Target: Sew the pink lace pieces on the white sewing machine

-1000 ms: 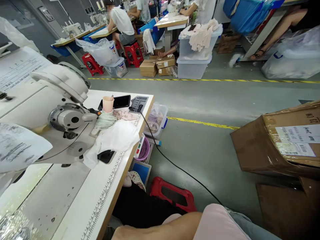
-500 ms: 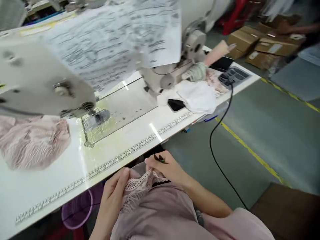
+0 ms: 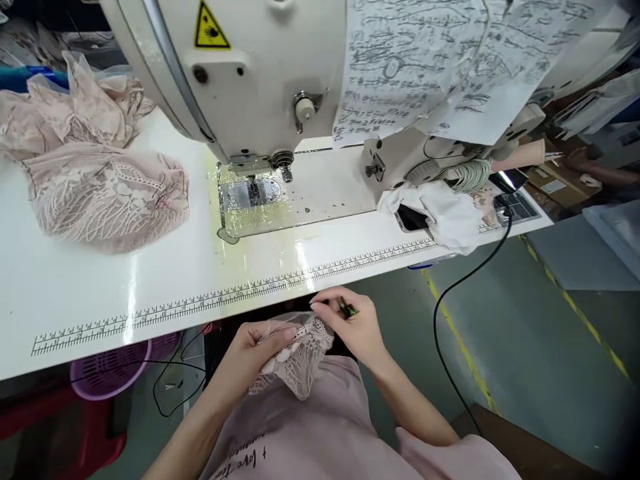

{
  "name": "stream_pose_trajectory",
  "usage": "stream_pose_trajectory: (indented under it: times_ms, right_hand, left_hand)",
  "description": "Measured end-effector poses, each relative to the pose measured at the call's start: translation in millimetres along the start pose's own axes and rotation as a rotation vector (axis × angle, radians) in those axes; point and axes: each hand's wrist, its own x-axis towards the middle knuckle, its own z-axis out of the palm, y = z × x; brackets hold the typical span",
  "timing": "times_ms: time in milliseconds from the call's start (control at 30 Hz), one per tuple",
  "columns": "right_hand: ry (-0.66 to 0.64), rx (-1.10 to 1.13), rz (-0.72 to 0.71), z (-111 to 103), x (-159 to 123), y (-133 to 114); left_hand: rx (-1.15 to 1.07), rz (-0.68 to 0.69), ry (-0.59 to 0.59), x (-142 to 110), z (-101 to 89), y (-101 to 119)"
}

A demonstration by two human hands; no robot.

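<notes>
Below the table edge, over my lap, my left hand (image 3: pixel 263 353) is closed on a piece of pale pink lace (image 3: pixel 303 363), thumb on top of its scalloped band. The lace hangs down in a point. At its upper right corner is my right hand (image 3: pixel 353 327), thumb and forefinger pinched together. Whether a thread or the lace edge is between those fingertips is too small to tell. Small dark thread snips with a green part (image 3: pixel 346 308) are tucked in the curled fingers of that hand, mostly hidden.
A sewing machine (image 3: pixel 260 73) stands on the white table with a printed ruler (image 3: pixel 240 293). Pink lace garments (image 3: pixel 110 200) lie left of the needle. To the right are a phone (image 3: pixel 413 219), white cloth (image 3: pixel 455 213) and a hanging black cable (image 3: pixel 440 307). A purple basket (image 3: pixel 113 370) is underneath.
My view has swung left and the machine shows more squarely. My right fingertips have come off the lace band to its upper corner, and more of the lace is spread out below my left hand.
</notes>
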Motion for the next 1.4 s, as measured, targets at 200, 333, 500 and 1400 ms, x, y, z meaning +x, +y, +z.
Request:
stream_pose_trajectory:
  times_ms: [200, 333, 500, 1400]
  right_hand:
    - [0.064, -0.126, -0.404, 6.6, -10.0, -2.7]
    - [-0.042, -0.202, -0.532, 16.6, -11.3, 1.2]
    - [-0.021, -0.247, -0.457, 25.1, -10.4, 6.8]
    - [-0.080, -0.271, -0.457, 18.2, -11.2, 7.3]
  left_hand:
    - [-0.070, 0.013, -0.006, -0.3, -14.2, -3.8]
    - [-0.104, 0.035, -0.035, -0.6, -17.8, -0.6]
    - [-0.136, 0.037, -0.024, -1.4, -20.1, -5.0]
    - [0.072, 0.124, 0.101, -4.4, -12.7, -12.1]
